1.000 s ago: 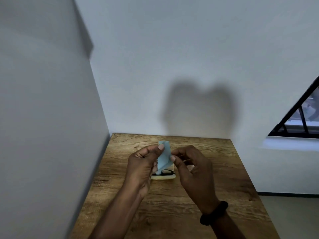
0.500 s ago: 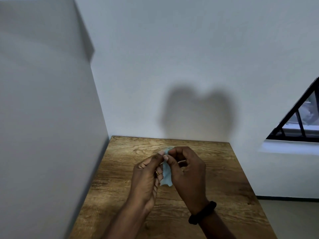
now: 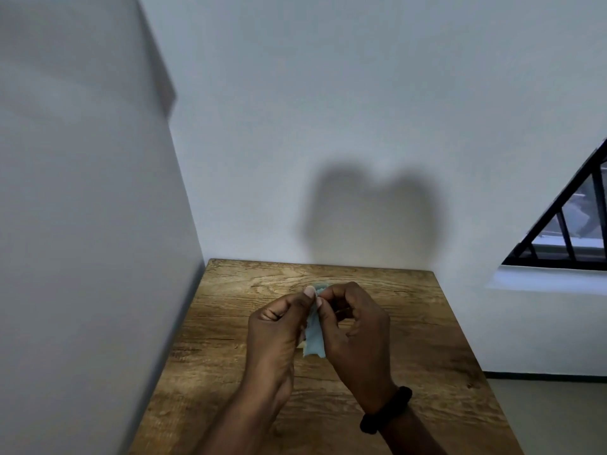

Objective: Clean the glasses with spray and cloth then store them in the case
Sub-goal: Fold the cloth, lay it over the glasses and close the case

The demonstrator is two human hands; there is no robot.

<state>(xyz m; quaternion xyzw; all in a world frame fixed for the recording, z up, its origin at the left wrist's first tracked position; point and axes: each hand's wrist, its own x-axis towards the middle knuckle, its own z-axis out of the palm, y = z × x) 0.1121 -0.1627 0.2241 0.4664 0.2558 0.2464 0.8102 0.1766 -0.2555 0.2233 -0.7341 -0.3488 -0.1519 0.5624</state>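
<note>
A small light-blue cloth (image 3: 314, 336) hangs folded between my two hands above the middle of the wooden table (image 3: 427, 356). My left hand (image 3: 276, 326) pinches its top edge with thumb and fingers. My right hand (image 3: 354, 330) pinches the same top edge from the other side; a black band sits on that wrist. A pale sliver of the case (image 3: 301, 345) shows under the left hand; the glasses are hidden behind my hands. No spray bottle is in view.
The table stands in a corner, with a white wall (image 3: 82, 224) close on the left and another behind it. A dark-framed window (image 3: 571, 231) is at the right. Floor (image 3: 558, 415) shows past the table's right edge.
My hands have closed together on the cloth, narrowing it from an open strip to a folded one. They now cover the case and glasses that showed a second ago.
</note>
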